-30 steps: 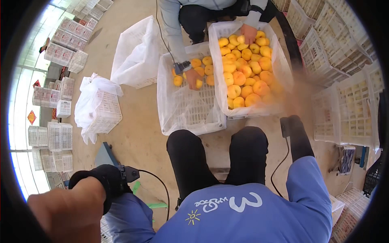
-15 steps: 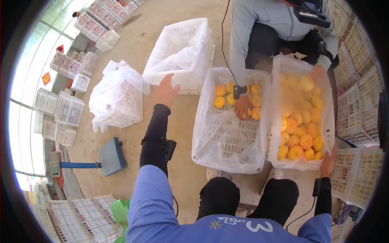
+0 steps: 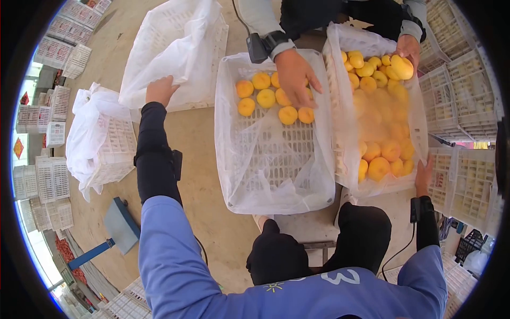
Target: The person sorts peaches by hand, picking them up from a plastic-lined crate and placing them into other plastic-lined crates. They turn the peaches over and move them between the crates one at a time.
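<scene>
My left hand is closed on the near edge of a white plastic crate with a thin white liner, at the back left. My right hand grips the near right corner of a crate heaped with yellow peaches; some of its fingers are hidden. Thin film covers part of those peaches. Between my arms stands another lined crate, with peaches in rows at its far end. A co-worker's hand reaches over those rows, and their other hand holds a peach.
A crate draped in white film stands on the left floor. Near it is a blue-grey platform scale. Stacked crates line the left side and the right side. My knees are close to the middle crate.
My left hand has gone from open fingers beside the back-left crate to closed on its edge. The view has shifted. The co-worker's far hand now lifts a peach.
</scene>
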A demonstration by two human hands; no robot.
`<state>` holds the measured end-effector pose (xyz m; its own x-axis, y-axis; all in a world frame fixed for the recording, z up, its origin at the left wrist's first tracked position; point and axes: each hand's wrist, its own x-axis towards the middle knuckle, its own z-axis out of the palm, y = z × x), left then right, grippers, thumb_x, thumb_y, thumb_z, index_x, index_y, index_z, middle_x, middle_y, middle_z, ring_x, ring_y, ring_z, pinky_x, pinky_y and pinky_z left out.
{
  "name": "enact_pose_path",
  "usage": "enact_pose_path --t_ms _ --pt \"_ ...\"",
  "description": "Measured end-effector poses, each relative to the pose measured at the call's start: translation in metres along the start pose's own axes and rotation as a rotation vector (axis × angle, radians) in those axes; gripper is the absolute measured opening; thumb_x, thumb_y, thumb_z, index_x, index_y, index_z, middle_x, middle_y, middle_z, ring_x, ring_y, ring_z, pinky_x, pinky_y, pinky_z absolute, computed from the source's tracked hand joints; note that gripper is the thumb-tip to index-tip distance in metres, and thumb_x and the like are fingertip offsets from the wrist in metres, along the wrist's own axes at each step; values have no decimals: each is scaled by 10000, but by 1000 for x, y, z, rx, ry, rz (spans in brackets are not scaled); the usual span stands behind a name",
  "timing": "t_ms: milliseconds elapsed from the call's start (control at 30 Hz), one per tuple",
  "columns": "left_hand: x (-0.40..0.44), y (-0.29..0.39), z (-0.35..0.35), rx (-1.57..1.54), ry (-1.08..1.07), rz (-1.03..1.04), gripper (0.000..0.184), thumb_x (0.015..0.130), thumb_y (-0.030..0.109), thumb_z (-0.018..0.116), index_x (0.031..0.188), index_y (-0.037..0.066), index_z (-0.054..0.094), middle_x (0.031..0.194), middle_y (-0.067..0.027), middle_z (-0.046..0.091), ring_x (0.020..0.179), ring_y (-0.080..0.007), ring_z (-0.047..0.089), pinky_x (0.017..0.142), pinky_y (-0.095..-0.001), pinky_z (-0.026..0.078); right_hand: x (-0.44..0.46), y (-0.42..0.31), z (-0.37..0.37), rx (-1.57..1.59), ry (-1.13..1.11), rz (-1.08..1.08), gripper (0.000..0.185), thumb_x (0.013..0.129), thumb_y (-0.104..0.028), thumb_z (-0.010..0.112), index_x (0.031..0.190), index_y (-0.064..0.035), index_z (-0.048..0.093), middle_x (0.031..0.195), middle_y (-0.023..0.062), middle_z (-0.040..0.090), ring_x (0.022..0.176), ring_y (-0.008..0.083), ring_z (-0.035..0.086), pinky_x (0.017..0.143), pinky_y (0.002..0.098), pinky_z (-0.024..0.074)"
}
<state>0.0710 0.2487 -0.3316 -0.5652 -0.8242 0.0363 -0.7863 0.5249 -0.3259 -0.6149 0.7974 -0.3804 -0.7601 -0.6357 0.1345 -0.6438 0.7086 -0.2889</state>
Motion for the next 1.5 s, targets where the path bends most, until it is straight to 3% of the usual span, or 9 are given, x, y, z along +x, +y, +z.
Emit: enact_pose_path --t_ms 333,400,767,833,933,1067,1300,1433,1500 --pt "-150 -12 -11 -68 -126 23 268 784 251 669 937 62 556 835 -117 591 826 -320 580 692 -441 445 -8 -32 -18 -201 -182 87 554 845 -211 553 1368 -135 387 1316 167 491 1124 359 528 937 426 424" --pt "-190 -3 -17 -65 -151 -12 283 779 251 673 955 58 565 835 -112 591 824 -318 578 689 -442 442 -4 16 24 188 -81 123 539 839 -237 562 1350 -160 408 1262 145 539 1071 348 563 894 440 453" --pt "-366 59 -61 -159 -300 -158 325 758 262 693 1003 84 577 911 -126 618 880 -337 581 744 -457 455 -23 -53 -22 203 20 126 561 814 -230 599 1335 -114 425 1237 133 556 1047 321 581 873 416 472" --pt "-378 70 -72 -62 -490 -173 391 736 323 713 1033 95 598 952 -106 635 917 -310 596 760 -451 463 -22 -53 -22 142 74 79 552 814 -231 598 1327 -109 433 1238 132 553 1042 318 581 866 418 474" --pt "-332 95 -136 77 -646 -55 435 713 366 727 1045 106 619 982 -89 644 937 -280 606 773 -446 464 -19 -48 -10 177 48 110 533 813 -226 603 1307 -103 449 1209 135 564 1037 314 578 865 420 473" --pt "-171 233 -257 -418 -75 312 278 817 170 644 1073 73 591 1050 -116 633 945 -323 591 808 -402 463 -17 -40 5 216 154 16 521 811 -209 612 1295 -93 456 1205 132 563 1055 311 565 879 412 466" --pt "0 416 -221 -816 -4 647 282 815 180 624 1069 63 595 1095 -108 613 1014 -289 578 858 -377 459 -22 -43 0 190 180 30 537 814 -190 606 1318 -104 442 1220 133 556 1072 315 558 897 412 458" --pt "45 482 -173 -366 93 590 239 787 162 556 1000 69 611 983 -110 593 945 -278 577 780 -414 460 -16 -24 25 253 19 153 531 828 -186 573 1334 -118 427 1253 134 539 1079 329 557 893 422 461" --pt "56 499 -171 -142 -223 467 445 787 283 594 1183 84 556 1156 -119 571 1077 -311 549 882 -433 422 -9 -14 49 278 -29 150 530 832 -187 562 1339 -119 421 1265 135 533 1083 334 555 889 424 463"
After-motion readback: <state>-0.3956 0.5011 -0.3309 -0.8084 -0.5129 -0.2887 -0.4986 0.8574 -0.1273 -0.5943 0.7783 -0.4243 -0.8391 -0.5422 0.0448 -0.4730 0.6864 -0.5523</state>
